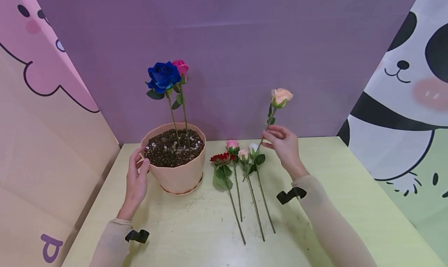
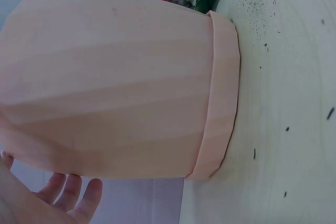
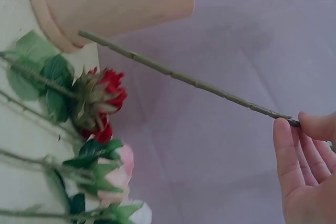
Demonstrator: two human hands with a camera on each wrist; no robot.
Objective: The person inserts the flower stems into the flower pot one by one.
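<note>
My right hand [image 1: 282, 144] pinches the stem [image 3: 194, 82] of a peach rose [image 1: 281, 96] between thumb and fingers. The rose is upright above the table, and its bare lower stem slants toward the flowerpot in the right wrist view. At the pot's left side, my left hand [image 1: 135, 177] holds the rim of the pink flowerpot [image 1: 180, 178] with thumb and fingers. A blue rose [image 1: 163, 77] and a pink rose [image 1: 181, 67] stand in the dark soil [image 1: 164, 144]. In the left wrist view, the pot wall [image 2: 105, 87] fills much of the picture.
Between pot and right arm lie a red flower [image 1: 222, 159], a pink rose [image 1: 232, 144], a pale pink rose [image 1: 243, 154] and a white rose [image 1: 253, 147], stems toward me. Soil crumbs dot the table [image 1: 189, 236]. A purple backdrop [image 1: 227, 65] rises behind.
</note>
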